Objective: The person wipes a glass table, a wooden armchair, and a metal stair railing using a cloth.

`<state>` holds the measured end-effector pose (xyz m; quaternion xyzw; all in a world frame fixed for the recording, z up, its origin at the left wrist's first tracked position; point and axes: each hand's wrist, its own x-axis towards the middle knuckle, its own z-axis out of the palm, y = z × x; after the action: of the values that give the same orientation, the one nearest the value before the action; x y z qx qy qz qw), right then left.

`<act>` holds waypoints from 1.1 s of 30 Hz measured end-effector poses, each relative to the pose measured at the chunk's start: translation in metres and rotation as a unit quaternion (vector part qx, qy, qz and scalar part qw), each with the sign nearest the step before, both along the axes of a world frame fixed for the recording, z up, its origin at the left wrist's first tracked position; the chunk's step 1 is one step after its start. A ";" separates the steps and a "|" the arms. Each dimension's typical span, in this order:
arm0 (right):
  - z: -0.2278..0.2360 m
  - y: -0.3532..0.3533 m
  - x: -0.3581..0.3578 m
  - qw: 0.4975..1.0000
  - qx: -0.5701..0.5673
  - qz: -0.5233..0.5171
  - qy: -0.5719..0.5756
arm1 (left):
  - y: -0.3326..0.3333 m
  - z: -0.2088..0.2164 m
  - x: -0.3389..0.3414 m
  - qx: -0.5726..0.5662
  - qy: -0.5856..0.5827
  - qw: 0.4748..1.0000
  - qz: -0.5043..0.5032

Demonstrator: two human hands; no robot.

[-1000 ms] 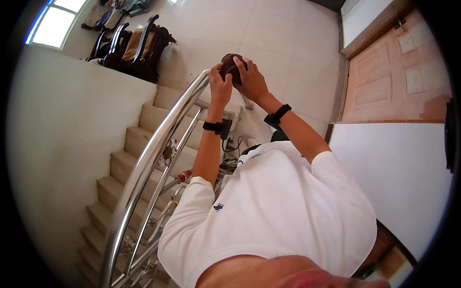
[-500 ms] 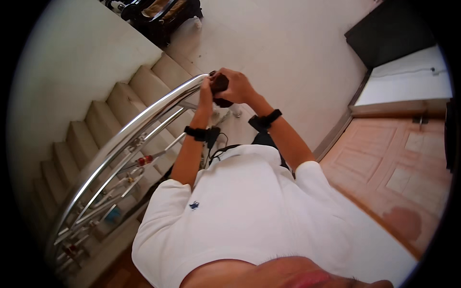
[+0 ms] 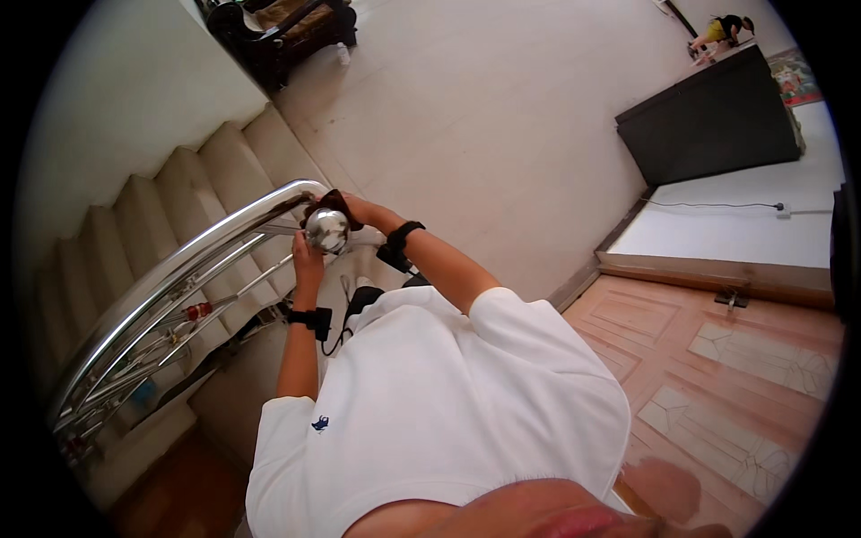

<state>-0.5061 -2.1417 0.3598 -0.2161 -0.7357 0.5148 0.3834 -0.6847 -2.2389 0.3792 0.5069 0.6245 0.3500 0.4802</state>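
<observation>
A shiny metal ball (image 3: 327, 230) tops the near end of the curved stair handrail (image 3: 206, 244). Over the ball's far side lies a dark brown cloth (image 3: 332, 199), bunched under my right hand (image 3: 357, 212), which is closed on it. My left hand (image 3: 308, 255) reaches up from below and rests against the ball's lower left side, with its fingers curled around it and partly hidden behind it. Black bands with small dark boxes are strapped around both wrists.
Below the handrail run thinner metal bars with a red ornament (image 3: 196, 311). Stone steps (image 3: 193, 184) descend along the left wall. A dark wooden seat (image 3: 269, 40) stands at the far left, a large black panel (image 3: 708, 121) at the right, and a pinkish door (image 3: 646, 332) nearer me.
My view has shifted, so the railing end and both hands appear lower and further left. The metal ball, earlier covered by the cloth and hands, now shows. The cloth is on its far side.
</observation>
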 end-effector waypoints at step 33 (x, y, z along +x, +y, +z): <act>0.158 -0.042 -0.026 0.874 0.072 -0.207 -0.434 | -0.052 0.364 -0.012 0.181 -0.476 0.763 -0.398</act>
<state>-0.5317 -2.1841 0.5180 -0.5366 -0.8018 0.2236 0.1384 -0.6969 -2.2911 0.7429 0.5559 -0.0172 0.4302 0.7110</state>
